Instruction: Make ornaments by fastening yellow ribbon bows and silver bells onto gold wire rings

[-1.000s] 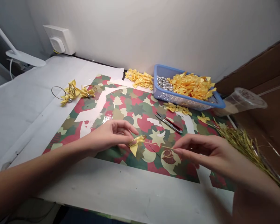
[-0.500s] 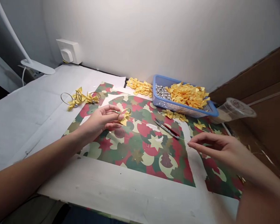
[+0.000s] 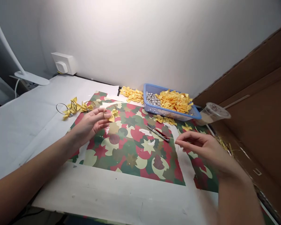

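Right hand [image 3: 201, 150] has swung in over the patterned paper, its fingers now loosely curled and blurred by motion, while the head view has drifted left and tipped. Whether those fingers still pinch a fine strand, I cannot tell; no held thing shows clearly in them.

A white-covered table [image 3: 28, 125] fills the lower left, with a brown cardboard panel [image 3: 255, 125] rising along the right. On the table lies a sheet of red, green and cream wrapping paper [image 3: 131, 162], its pattern of stars and leaves running under both hands. Beyond it sits a blue plastic basket [image 3: 164, 112] holding a heap of yellow ribbon bows [image 3: 174, 101] and a patch of silver beads [image 3: 152, 98]. A clear plastic cup [image 3: 212, 113] lies on its side just past the basket, and more loose bows [image 3: 132, 95] gather behind it.

Left hand [image 3: 90, 123] stays narrow, its fingertips gripping a wire ring [image 3: 109, 109] above the paper, with a small yellow bow [image 3: 112, 115] fixed at the ring's lower edge. Finished-looking rings with bows [image 3: 71, 107] rest near the paper's far left corner. Red-handled thread snips [image 3: 158, 132] lie on the paper between the hands, nearer the basket.
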`<state>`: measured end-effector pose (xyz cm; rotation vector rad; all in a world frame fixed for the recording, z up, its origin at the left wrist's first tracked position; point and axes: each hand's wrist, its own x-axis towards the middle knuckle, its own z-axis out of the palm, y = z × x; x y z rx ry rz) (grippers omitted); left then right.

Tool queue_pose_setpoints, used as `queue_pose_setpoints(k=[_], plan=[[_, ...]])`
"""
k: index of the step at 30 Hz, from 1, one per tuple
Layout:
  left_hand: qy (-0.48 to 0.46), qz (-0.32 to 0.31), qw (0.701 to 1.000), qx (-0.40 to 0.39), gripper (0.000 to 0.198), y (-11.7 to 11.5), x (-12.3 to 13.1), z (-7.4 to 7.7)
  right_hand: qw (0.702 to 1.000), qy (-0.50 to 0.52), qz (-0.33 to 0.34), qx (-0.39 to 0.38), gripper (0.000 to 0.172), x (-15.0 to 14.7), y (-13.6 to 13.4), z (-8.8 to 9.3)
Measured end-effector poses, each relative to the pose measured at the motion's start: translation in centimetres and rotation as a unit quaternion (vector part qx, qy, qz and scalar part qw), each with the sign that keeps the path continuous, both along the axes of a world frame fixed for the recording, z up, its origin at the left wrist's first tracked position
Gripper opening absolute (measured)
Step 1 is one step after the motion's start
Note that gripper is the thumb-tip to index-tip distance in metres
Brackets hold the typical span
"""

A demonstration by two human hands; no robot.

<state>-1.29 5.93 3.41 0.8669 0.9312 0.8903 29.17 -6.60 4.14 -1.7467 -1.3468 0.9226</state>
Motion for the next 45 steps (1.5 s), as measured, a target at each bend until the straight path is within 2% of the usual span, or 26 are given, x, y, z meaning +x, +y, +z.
queue_pose_setpoints(k=[2, 5, 6, 8, 11, 13, 16, 19, 22, 28, 45], plan=[[0.01, -0.031, 0.999, 0.001, 0.027, -0.3, 0.1, -0.2, 0.987, 0.134, -0.054, 0.065, 0.025, -0.3, 0.2, 0.2], [0.022, -0.066, 0.998, -0.005, 0.028, -1.0, 0.4, -0.4, 0.929, 0.284, -0.157, 0.177, 0.027, -1.4, 1.1, 0.4], [0.023, -0.079, 0.997, -0.006, 0.029, -1.2, 0.6, -0.6, 0.915, 0.315, -0.172, 0.187, 0.028, -2.2, 1.5, 0.4], [0.026, -0.103, 0.994, -0.013, 0.029, -1.7, 0.9, -0.8, 0.869, 0.43, -0.191, 0.151, 0.03, -4.0, 2.3, 0.4], [0.027, -0.126, 0.991, -0.031, 0.029, -2.4, 1.3, -1.1, 0.843, 0.488, -0.195, 0.116, 0.035, -7.5, 2.9, -0.3], [0.023, -0.129, 0.991, -0.04, 0.029, -2.9, 1.4, -1.1, 0.853, 0.473, -0.177, 0.132, 0.028, -9.7, 2.8, -1.0], [0.01, -0.138, 0.989, -0.045, 0.028, -3.5, 1.5, -1.3, 0.884, 0.431, -0.112, 0.141, 0.014, -12.0, 2.0, -2.0], [-0.013, -0.147, 0.988, -0.053, 0.026, -4.0, 1.6, -1.5, 0.911, 0.366, -0.081, 0.17, 0.008, -13.1, 1.1, -2.7], [-0.036, -0.158, 0.985, -0.065, 0.026, -4.2, 1.7, -1.7, 0.926, 0.297, -0.074, 0.221, 0.006, -13.5, 0.4, -3.2], [-0.054, -0.171, 0.981, -0.079, 0.025, -4.4, 1.8, -1.9, 0.927, 0.216, -0.099, 0.288, 0.007, -13.8, -0.1, -3.7], [-0.037, -0.168, 0.982, -0.08, 0.022, -4.2, 1.9, -1.9, 0.938, 0.181, -0.111, 0.272, 0.006, -13.8, -0.1, -3.4]])
